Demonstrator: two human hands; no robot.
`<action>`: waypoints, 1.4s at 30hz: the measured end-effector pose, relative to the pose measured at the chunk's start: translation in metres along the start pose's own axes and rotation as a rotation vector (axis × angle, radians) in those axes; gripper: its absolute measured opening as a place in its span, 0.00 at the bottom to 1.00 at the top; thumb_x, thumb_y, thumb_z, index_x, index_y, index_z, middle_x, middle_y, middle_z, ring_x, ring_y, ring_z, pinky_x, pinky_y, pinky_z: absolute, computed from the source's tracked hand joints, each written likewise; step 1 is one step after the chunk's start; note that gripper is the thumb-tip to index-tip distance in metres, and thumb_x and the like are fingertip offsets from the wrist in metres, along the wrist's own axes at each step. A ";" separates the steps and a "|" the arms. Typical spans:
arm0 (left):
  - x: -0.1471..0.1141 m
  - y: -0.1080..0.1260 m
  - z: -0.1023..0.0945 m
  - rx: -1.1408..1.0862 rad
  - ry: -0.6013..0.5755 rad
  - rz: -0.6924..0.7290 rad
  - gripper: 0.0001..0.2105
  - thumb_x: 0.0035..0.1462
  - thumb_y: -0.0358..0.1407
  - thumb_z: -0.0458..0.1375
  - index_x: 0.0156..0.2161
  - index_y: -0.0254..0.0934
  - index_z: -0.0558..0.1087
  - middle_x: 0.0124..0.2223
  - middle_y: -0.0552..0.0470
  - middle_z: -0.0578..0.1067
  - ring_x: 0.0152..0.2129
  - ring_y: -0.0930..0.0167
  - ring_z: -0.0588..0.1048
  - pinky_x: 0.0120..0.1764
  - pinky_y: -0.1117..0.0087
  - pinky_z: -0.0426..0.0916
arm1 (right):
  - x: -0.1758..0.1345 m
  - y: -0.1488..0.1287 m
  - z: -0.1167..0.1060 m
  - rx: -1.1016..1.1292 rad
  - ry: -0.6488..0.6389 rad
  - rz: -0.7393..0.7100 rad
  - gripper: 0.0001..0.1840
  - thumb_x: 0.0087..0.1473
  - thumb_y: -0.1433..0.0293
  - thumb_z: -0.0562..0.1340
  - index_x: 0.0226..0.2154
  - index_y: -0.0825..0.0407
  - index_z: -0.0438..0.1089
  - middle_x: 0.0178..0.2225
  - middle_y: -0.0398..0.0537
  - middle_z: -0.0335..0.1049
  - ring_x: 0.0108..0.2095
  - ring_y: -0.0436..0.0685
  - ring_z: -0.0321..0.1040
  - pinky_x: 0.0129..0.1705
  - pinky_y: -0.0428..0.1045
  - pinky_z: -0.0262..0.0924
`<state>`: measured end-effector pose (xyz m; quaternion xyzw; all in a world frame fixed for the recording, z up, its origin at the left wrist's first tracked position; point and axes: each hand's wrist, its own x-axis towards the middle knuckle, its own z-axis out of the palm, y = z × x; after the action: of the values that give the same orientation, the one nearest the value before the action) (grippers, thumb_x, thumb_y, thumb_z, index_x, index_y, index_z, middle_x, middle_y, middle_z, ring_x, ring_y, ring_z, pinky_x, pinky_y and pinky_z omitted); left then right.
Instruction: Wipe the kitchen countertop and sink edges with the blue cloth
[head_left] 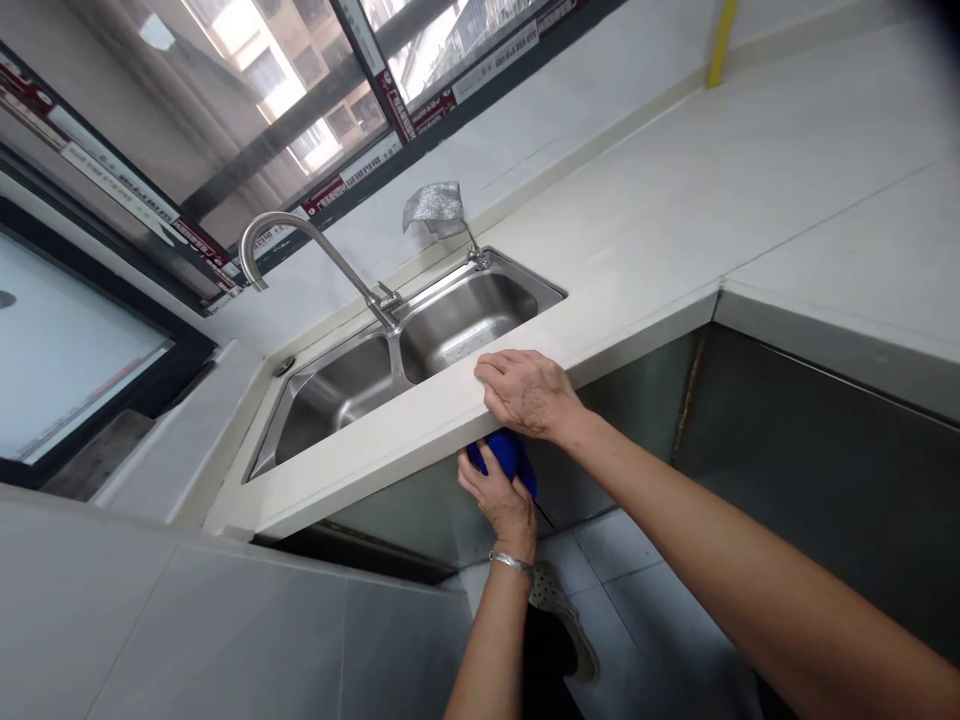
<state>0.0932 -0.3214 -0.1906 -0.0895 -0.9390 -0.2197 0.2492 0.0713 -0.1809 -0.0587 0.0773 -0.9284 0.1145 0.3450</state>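
Observation:
My left hand (502,500), with a silver bracelet at the wrist, is below the counter's front edge. Its fingers press round a blue cloth (501,452), which is against the grey cabinet door (420,510) and partly hidden by both hands. Just above, my right hand (529,392) rests on the white countertop (427,407), its fingers bent over the front edge and closed on it. Behind that strip of counter lies a steel double-bowl sink (469,310).
A curved steel faucet (322,245) rises behind the sink, and a silvery grey cloth (435,208) hangs at its back corner. A grey tiled wall (187,610) stands close on the left. Below is a tiled floor (637,610) with my shoe (559,610).

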 end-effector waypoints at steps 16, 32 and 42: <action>-0.024 -0.019 -0.029 -1.039 -0.462 -0.469 0.33 0.60 0.54 0.49 0.59 0.25 0.67 0.52 0.33 0.76 0.48 0.57 0.77 0.53 0.56 0.71 | -0.091 -0.007 -0.003 0.841 0.293 0.439 0.17 0.60 0.63 0.53 0.49 0.44 0.70 0.55 0.49 0.71 0.57 0.61 0.66 0.61 0.62 0.58; 0.009 -0.002 -0.129 -0.633 -1.154 0.288 0.24 0.63 0.53 0.53 0.56 0.40 0.73 0.56 0.47 0.75 0.52 0.62 0.74 0.58 0.57 0.67 | -0.216 -0.069 0.028 1.897 -0.053 1.221 0.33 0.43 0.52 0.74 0.46 0.55 0.75 0.41 0.53 0.78 0.45 0.63 0.75 0.52 0.56 0.66; 0.157 -0.080 -0.173 0.195 -0.335 0.798 0.36 0.57 0.56 0.56 0.66 0.41 0.59 0.71 0.39 0.52 0.69 0.50 0.46 0.66 0.37 0.42 | -0.224 0.033 0.005 0.731 0.518 1.466 0.37 0.48 0.42 0.61 0.46 0.56 0.74 0.40 0.55 0.77 0.44 0.68 0.73 0.47 0.57 0.66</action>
<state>0.0103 -0.4623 -0.0054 -0.4553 -0.8747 0.0007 0.1662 0.2286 -0.1359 -0.2148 -0.4643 -0.5408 0.6144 0.3384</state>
